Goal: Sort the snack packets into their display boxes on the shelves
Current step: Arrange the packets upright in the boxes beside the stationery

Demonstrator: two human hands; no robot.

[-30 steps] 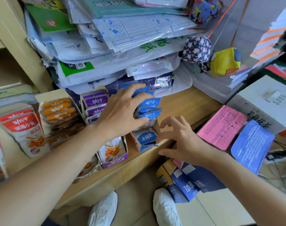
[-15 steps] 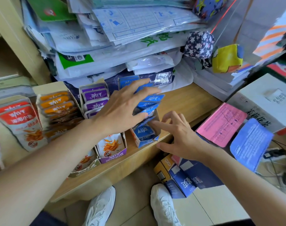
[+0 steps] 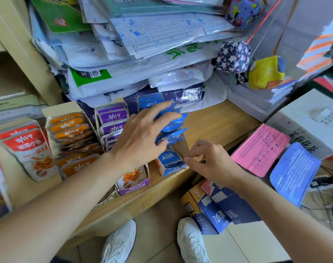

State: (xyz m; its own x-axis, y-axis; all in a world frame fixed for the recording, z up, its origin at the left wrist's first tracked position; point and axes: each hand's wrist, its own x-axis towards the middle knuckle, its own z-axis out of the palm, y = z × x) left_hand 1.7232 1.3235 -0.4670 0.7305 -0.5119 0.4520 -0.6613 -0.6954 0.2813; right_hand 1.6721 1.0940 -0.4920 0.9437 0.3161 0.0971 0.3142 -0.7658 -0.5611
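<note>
Tidying the blue packets [image 3: 173,130] into their blue display box [image 3: 168,172] is, by the look of it, the step the person is working on. The left hand [image 3: 142,133] is lying over the row with fingers straight and spread, pressing the upright packets down. The packets are fanning out from under its fingertips, and several are leaning toward the right hand [image 3: 211,162] and poking over the box's side wall.

The right hand is sitting just beside the box's near corner, fingers curled, with thumb and forefinger tips meeting the cardboard wall and the front packet. Whether they are pinching the wall, pinching a packet or only steadying the box cannot be told.

Beyond the left wrist, away from the right hand, purple packets [image 3: 112,118], orange packets [image 3: 70,128] and red packets [image 3: 23,143] are standing in rows in their own boxes, so those colours are looking settled. The blue box is resting on the wooden shelf [image 3: 218,122], close to its front edge, under both sets of fingertips.

The next move is probably calling for the leaning packets to be squared up and tucked inside the wall, with one hand bracing the light cardboard. A sideways shove is risking sliding the box off the edge.
</note>
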